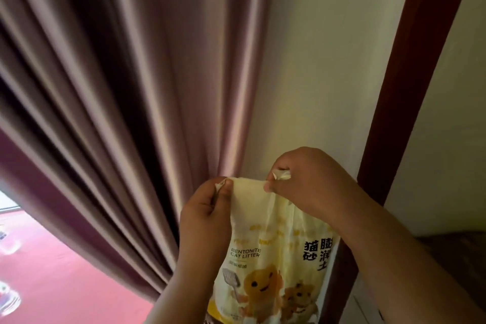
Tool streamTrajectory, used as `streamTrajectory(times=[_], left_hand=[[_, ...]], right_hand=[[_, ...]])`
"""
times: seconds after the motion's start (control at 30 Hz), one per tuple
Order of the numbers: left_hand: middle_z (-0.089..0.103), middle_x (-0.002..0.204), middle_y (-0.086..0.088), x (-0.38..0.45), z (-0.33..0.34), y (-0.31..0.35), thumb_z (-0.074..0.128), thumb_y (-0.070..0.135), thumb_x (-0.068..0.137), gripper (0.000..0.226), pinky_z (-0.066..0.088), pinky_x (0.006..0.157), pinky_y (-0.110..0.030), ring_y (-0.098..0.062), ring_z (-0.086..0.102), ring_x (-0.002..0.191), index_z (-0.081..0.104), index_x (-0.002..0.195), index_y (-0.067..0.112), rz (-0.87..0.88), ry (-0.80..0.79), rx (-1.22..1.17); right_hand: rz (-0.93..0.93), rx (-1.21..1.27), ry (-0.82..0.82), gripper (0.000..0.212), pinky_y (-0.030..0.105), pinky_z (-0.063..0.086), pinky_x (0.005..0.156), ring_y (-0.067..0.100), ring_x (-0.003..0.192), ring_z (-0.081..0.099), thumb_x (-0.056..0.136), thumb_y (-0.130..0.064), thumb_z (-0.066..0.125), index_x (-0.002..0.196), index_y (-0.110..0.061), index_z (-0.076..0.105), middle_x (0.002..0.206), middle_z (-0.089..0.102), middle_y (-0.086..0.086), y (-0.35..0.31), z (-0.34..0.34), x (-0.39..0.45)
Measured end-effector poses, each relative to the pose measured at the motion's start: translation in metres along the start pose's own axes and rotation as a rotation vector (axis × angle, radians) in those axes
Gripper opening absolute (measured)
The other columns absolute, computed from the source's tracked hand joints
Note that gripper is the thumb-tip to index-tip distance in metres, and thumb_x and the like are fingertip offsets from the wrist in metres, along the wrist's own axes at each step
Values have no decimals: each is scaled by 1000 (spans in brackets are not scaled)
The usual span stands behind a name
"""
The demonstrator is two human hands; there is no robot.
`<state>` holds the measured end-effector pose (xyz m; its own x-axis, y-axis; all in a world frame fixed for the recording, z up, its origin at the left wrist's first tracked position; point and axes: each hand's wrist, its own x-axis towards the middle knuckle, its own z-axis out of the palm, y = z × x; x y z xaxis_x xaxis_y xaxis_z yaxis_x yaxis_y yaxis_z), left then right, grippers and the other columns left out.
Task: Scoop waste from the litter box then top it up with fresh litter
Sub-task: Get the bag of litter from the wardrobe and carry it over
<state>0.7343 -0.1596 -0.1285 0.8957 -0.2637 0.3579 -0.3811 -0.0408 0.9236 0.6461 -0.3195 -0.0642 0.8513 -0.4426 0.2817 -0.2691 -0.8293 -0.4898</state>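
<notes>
We pinch the cat litter bag [273,239] top w/ left hand [207,208] & right hand [310,179], fingers clamped tight; a sudden rip could spill litter.

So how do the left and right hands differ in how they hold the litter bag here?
The left hand sits lower, at the bag's left top corner, thumb side toward the camera; the right hand sits higher at the right corner, its back toward the camera. The left hand's grip shows little bag edge; the right hand's grip has a crumpled tuft poking out. Both pinch the top edge of the yellow litter bag, stretching it between them.
</notes>
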Motion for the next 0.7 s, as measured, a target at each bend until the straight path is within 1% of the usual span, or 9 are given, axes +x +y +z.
streamTrajectory(times=[0.07,0.13,0.23,0.27,0.37,0.47,0.57,0.63,0.7], left_hand=[[74,87,20,6,-10,-5,62,26,100,18,46,68,-8,4,66,83,75,87,30,1,-42,-23],[74,89,21,11,-15,-8,62,26,100,18,46,70,-7,4,67,85,75,87,30,16,-95,-40],[73,89,23,15,-16,-8,61,24,100,20,44,68,-5,6,65,84,74,87,31,49,-206,-46],[72,88,24,15,-15,-7,61,24,101,20,44,68,-5,8,65,83,73,87,31,58,-246,-54],[71,87,25,11,-9,-5,61,25,100,21,46,69,-8,8,64,81,72,86,34,64,-357,-90],[70,88,24,-1,-1,-4,59,25,101,22,45,68,-8,7,63,81,70,85,36,90,-454,-114],[68,85,22,-21,9,4,57,25,103,24,43,65,-6,7,61,77,66,82,34,125,-526,-122],[67,82,17,-35,16,13,55,24,104,27,43,62,-8,6,59,71,65,80,34,137,-581,-144],[67,80,15,-50,26,23,54,24,105,27,44,60,-10,4,58,68,65,83,37,134,-637,-187]], right_hand=[[34,-12,17,15,26,47,62,4,72,62,83,-41,79,87,-27,76,77,64,-14,-10,5,-4],[84,-10,41,15,27,50,65,6,72,63,84,-40,79,87,-26,77,78,67,-12,-17,9,-12],[174,4,85,13,19,45,62,1,74,62,85,-40,77,89,-27,78,79,65,-15,-22,11,-29],[210,13,104,12,19,46,62,0,74,62,86,-40,77,88,-28,78,79,65,-16,-23,10,-36],[312,14,173,13,27,52,67,0,75,63,85,-43,77,83,-30,77,80,67,-15,-26,8,-61],[415,-1,207,18,25,51,64,1,71,63,85,-45,77,80,-28,76,76,68,-14,-30,1,-91],[502,-75,222,22,28,50,63,5,70,63,84,-47,76,80,-26,75,76,68,-9,-37,-11,-121],[556,-109,249,22,26,49,62,4,72,62,85,-47,76,83,-25,74,79,69,-9,-40,-20,-142],[604,-135,285,22,23,45,58,3,70,61,84,-48,76,83,-26,74,79,68,-11,-40,-30,-161]])
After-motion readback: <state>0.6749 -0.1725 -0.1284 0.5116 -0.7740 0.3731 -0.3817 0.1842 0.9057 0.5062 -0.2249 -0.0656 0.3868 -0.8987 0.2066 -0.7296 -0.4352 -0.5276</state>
